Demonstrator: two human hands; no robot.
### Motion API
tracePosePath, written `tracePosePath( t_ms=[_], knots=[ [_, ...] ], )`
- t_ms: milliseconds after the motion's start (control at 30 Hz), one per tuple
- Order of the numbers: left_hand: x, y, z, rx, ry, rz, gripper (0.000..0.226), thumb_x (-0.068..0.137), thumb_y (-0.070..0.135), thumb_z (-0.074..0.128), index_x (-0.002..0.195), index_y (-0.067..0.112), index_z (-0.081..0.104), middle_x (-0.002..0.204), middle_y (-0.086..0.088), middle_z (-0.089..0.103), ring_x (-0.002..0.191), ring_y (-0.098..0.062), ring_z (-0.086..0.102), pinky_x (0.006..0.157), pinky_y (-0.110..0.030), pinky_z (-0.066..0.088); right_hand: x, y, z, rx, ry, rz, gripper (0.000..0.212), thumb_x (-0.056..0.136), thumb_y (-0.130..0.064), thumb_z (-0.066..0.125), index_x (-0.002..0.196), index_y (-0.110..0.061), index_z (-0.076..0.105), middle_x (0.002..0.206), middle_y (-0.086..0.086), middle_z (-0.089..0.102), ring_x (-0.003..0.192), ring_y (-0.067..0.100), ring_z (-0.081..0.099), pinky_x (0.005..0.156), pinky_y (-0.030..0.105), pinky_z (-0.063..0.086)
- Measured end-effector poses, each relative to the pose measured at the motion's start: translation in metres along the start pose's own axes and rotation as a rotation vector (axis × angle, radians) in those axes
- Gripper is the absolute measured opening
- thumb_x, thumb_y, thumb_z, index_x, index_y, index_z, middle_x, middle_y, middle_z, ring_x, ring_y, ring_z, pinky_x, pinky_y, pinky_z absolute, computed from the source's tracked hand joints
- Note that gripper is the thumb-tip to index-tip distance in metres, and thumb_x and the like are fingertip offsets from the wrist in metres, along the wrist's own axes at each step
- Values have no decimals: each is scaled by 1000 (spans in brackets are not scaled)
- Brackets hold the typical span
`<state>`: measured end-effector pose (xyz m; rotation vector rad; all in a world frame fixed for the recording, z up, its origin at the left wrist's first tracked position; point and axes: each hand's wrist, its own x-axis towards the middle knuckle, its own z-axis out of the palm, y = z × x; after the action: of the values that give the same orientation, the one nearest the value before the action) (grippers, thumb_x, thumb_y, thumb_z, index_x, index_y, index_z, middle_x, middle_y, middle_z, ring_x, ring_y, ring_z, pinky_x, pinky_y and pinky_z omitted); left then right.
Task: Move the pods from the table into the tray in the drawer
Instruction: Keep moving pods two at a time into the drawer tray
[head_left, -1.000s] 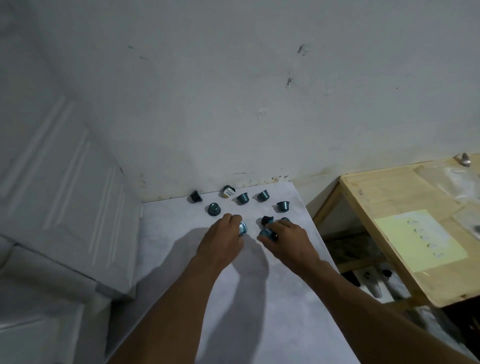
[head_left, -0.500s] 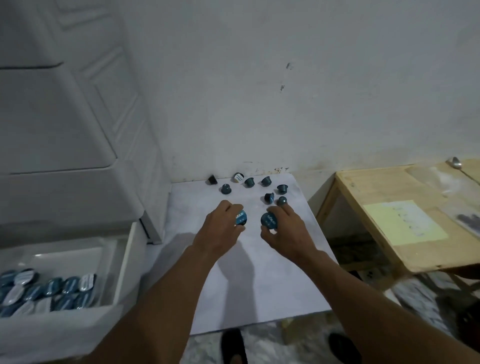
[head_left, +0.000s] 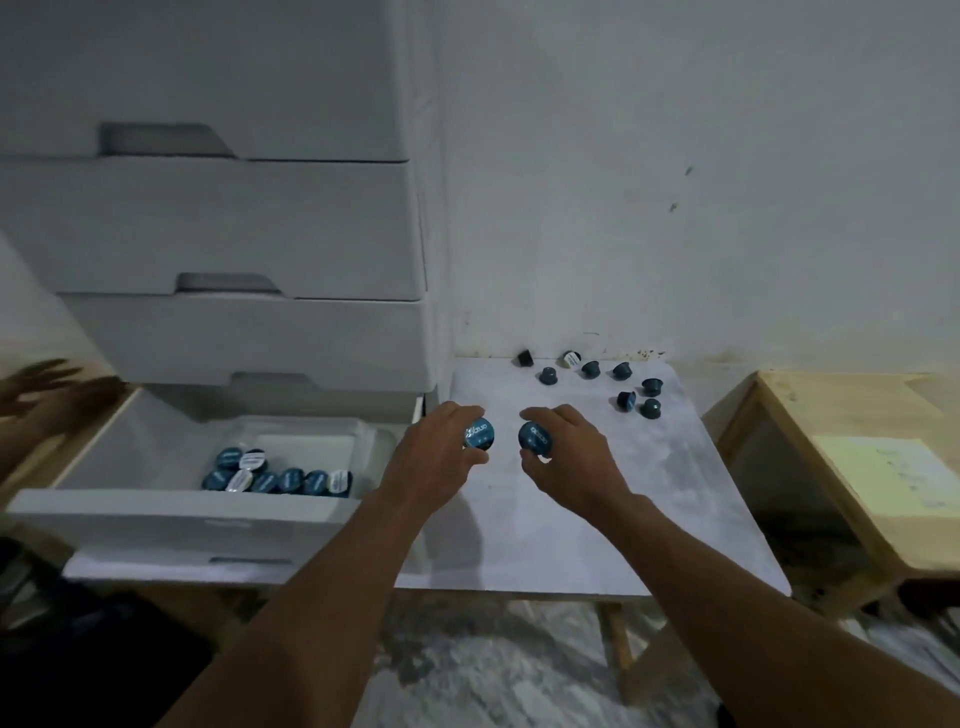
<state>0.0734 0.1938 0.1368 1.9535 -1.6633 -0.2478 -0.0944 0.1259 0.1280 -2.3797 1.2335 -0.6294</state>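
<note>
Plainly, the white drawer unit (head_left: 234, 234) fills the view from nine to twelve o'clock, and the white desk (head_left: 597, 519) stands just beside it at its three o'clock side. The unit's lowest drawer (head_left: 171, 514) is pulled out toward seven o'clock. Inside it a white tray (head_left: 306, 441) holds a packed row of pods (head_left: 291, 479), lids up, along its six o'clock edge, with room showing in its twelve o'clock half.

The left hand (head_left: 436, 457) pinches one blue pod (head_left: 479, 434) between thumb and fingers above the desk's nine o'clock edge. The right hand (head_left: 576, 457) pinches a second pod (head_left: 534, 436) just at three o'clock of the first. Eight loose pods (head_left: 590, 369) lie near the desk's twelve-to-one o'clock corner, well apart from both hands.

Both held pods look bound for the tray. The grips are fingertip pinches on small rounded bodies, so either pod could slip while crossing the gap between desk and drawer and drop to the floor. The right hand has farther to go and may crowd the left over the tray. A pod let go too high could tip or knock the packed row. A blurred other hand (head_left: 52, 389) at nine o'clock, by the drawer's corner, might get in the way.
</note>
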Motion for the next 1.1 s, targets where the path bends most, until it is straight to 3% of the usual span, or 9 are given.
tracePosePath(
  t_ms=[200, 333, 533, 900, 1100],
  knots=[
    [-22, -72, -53, 77, 30, 55, 28, 81, 21, 67, 108, 20, 60, 105, 2, 63, 96, -20, 58, 81, -30, 44, 10, -78, 44, 29, 14, -37, 44, 83, -19, 67, 125, -20, 55, 115, 5, 53, 96, 22, 59, 87, 29, 50],
    [-32, -124, -88, 86, 31, 80, 38, 79, 19, 69, 116, 16, 60, 112, -2, 63, 102, -22, 57, 87, -32, 42, 13, -129, 75, 43, 38, -28, 40, 83, -23, 67, 121, -21, 55, 113, 7, 53, 91, 23, 59, 84, 30, 52],
    [-43, -180, -119, 73, -1, 60, 39, 78, 17, 70, 116, 14, 60, 113, -4, 62, 102, -23, 56, 87, -31, 40, 13, -183, 109, 1, 24, 21, 40, 84, -20, 67, 121, -12, 53, 116, 8, 56, 100, 23, 56, 85, 26, 45],
    [-35, -246, -135, 34, -54, -36, 44, 78, 16, 69, 120, 16, 57, 118, -2, 57, 106, -22, 56, 92, -34, 44, 57, -214, 168, -39, -125, 49, 44, 80, -13, 65, 124, -17, 56, 119, 8, 58, 105, 25, 55, 88, 28, 41],
    [-13, -276, -124, 96, -105, -98, 37, 79, 23, 67, 114, 18, 58, 110, -1, 61, 98, -20, 59, 85, -35, 49, 96, -214, 208, -50, -252, 24, 43, 84, -18, 64, 126, -20, 54, 122, 9, 53, 108, 25, 54, 93, 30, 41]
  ],
)
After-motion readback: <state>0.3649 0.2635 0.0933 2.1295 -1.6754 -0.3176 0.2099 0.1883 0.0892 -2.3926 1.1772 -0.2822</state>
